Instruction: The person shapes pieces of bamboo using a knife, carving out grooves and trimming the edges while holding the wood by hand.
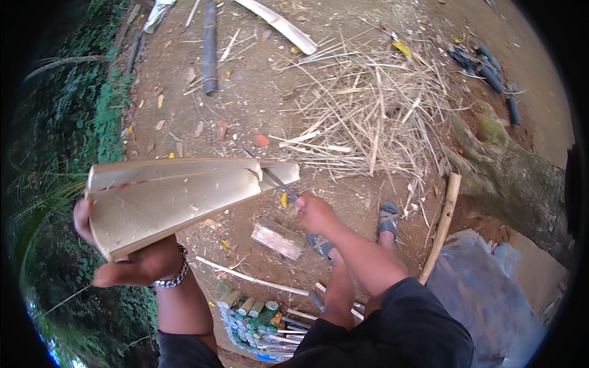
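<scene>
My left hand (141, 264) grips the near end of a split bamboo half (178, 196), its pale hollow side facing up. Fingers and thumb wrap around the wide end. Closed on the handle of a knife (281, 183), my right hand (316, 211) is just beyond the bamboo's narrower part. The thin dark blade crosses the hollow next to a broken inner node wall (256, 173); whether it is cutting cannot be told. Most of the knife handle is hidden in my fist.
A heap of bamboo strips (374, 110) covers the ground ahead. A dark bamboo pole (210, 49) and a pale split piece (279, 24) lie farther off. A wooden block (276, 239) sits near my feet. Tree roots (497, 147), a stick (443, 227) and plastic sheeting (478, 288) are at right.
</scene>
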A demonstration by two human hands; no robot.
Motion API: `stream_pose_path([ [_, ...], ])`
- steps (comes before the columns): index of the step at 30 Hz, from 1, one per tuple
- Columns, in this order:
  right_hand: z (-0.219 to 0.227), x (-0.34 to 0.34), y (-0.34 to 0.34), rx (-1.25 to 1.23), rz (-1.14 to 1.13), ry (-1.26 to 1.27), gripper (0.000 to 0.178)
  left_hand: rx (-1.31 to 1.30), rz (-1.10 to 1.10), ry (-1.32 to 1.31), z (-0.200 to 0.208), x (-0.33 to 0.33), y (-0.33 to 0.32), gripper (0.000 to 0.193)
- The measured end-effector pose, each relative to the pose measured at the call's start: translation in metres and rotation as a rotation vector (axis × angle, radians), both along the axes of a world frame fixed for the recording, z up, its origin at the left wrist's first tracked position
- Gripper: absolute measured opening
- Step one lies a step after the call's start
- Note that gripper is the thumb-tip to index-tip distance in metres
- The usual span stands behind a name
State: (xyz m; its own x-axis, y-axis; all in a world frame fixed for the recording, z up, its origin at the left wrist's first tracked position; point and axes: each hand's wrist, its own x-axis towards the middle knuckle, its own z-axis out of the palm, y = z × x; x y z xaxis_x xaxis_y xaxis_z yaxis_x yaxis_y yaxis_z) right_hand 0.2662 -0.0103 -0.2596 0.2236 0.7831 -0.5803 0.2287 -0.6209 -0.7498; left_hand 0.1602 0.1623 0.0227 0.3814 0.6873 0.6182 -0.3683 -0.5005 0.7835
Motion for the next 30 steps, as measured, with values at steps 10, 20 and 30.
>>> stream_pose_path([
  [10,0.015,0.019,0.009,-0.024,0.126,-0.046,0.031,-0.477,-0.146,0.185,0.047,-0.017,0.028,0.015],
  [20,0.009,0.011,0.003,-0.035,0.128,0.019,0.031,-0.454,0.009,0.164,0.042,-0.018,0.019,0.02],
  [30,0.028,0.007,-0.019,-0.01,0.148,0.053,0.032,-0.471,-0.201,0.143,0.031,-0.035,0.014,0.018],
])
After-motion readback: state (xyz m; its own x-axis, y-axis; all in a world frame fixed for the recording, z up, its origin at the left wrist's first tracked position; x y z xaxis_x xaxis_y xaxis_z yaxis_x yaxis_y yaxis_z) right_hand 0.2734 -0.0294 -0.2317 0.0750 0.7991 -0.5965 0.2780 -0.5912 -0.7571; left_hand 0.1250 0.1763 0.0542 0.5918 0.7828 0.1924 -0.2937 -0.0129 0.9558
